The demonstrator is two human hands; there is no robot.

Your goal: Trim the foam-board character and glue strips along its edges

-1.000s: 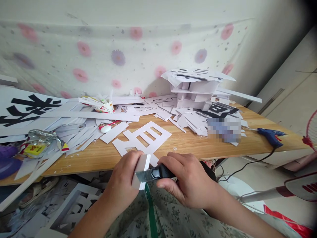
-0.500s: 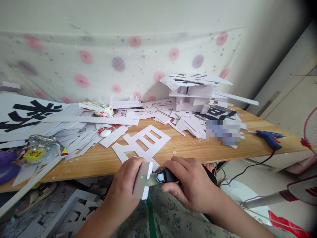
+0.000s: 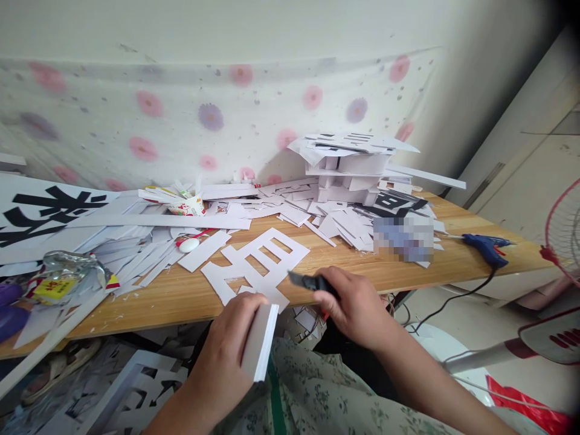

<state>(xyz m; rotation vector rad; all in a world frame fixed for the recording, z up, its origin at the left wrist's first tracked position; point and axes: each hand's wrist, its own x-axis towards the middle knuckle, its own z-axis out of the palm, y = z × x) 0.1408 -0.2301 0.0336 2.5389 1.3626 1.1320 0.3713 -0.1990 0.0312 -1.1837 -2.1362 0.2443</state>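
Knife gripped in right hand has lifted away from board clasped in left hand.

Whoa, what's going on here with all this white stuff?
Someone's left hand grips a thick white piece, and their right hand holds a black-handled knife. The blade isn't touching the white piece. On the wooden table in front lies a white cut-out with holes, and a blue glue gun lies over to the right.
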